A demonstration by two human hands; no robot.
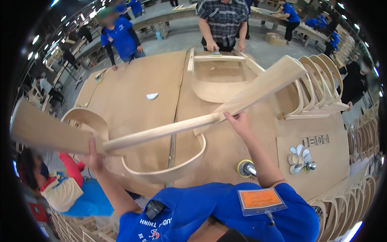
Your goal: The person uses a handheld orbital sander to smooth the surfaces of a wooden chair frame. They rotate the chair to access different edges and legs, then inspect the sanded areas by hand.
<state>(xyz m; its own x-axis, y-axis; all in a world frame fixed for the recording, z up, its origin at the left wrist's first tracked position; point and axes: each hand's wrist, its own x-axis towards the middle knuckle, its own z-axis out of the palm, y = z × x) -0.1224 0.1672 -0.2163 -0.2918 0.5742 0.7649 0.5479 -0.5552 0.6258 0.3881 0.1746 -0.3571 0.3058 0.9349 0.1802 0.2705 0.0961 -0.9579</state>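
Above a cardboard-covered surface [139, 82], seen from the head camera, a worker in a blue shirt [221, 205] holds a pale wooden frame [161, 130] aloft in both hands. The left hand [95, 158] grasps it beside the broad, slightly blurred left panel; the right hand [241, 123] grips the bar close to the right panel, thumb on top. A curved wooden band [165, 176] bows below the bar; whether it is joined cannot be told. Near the right forearm sits a round sander [246, 168], with a cluster of pale discs [300, 159] farther right. Across the surface, a co-worker in plaid [223, 22] rests a hand on a sander atop another frame [219, 92], beside a row of curved frames [318, 86].
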